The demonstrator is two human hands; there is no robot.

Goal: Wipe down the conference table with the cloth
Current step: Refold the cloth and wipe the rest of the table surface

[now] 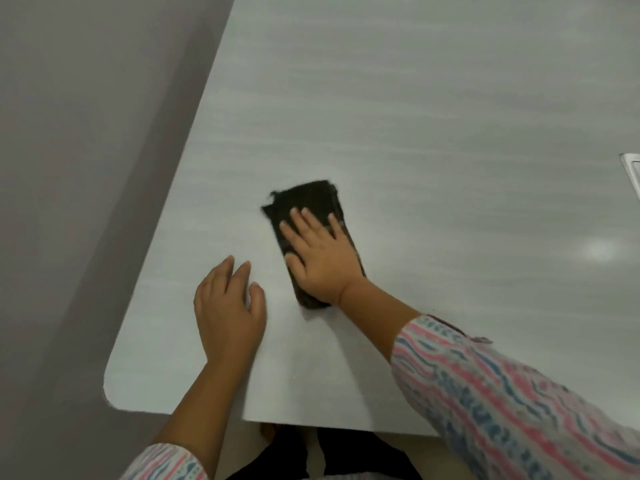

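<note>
I look down from the head camera at a pale grey conference table (398,98) with a faint wood grain. Its rounded corner sits at the lower left, and the grey floor (69,168) shows past its left edge.

A dark folded cloth (308,199) lies flat on the table near that corner. The right hand (322,258) presses down on top of the cloth. Its fingers are straight and spread wide, and the far end of the cloth sticks out past the fingertips.

The left hand (228,313) rests on the bare table just left of the cloth and does not touch it. Its fingers are loose and close together, and they hold nothing.

Both arms wear a sleeve (502,393) with pink, blue and white stripes. A shiny metal frame (632,174) is set in the table at the right edge of my view. A bright spot of light (599,251) shines on the table below it.
</note>
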